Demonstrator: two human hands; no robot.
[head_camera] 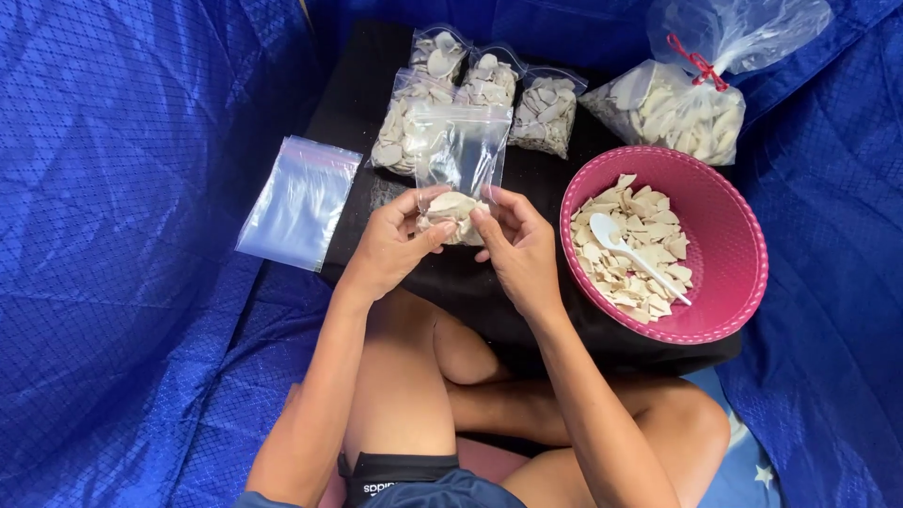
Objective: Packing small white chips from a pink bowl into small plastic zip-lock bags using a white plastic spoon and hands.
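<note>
Bag point(458, 155) sits in the middle of the black mat point(357, 85), upright between both hands, its lower part filled with pale chips and its clear top standing empty. At far left, a stack of empty bags point(298, 199) lies on the blue tarp point(113, 235). Next comes the left hand point(393, 243), fingers curled round the bag's lower left corner, thumb pressed on the front. Behind the bag, four filled bags point(480, 94) lie in a cluster. The right hand point(515, 246) pinches the bag's lower right side, fingers half closed on it. To do this well, I judge both grips should stay low and even so the chips settle to the bottom and the mouth stays free for sealing. Right of that, a pink bowl point(729, 235) holds more chips and a white spoon point(632, 252); a big tied sack point(677, 108) lies beyond it.
</note>
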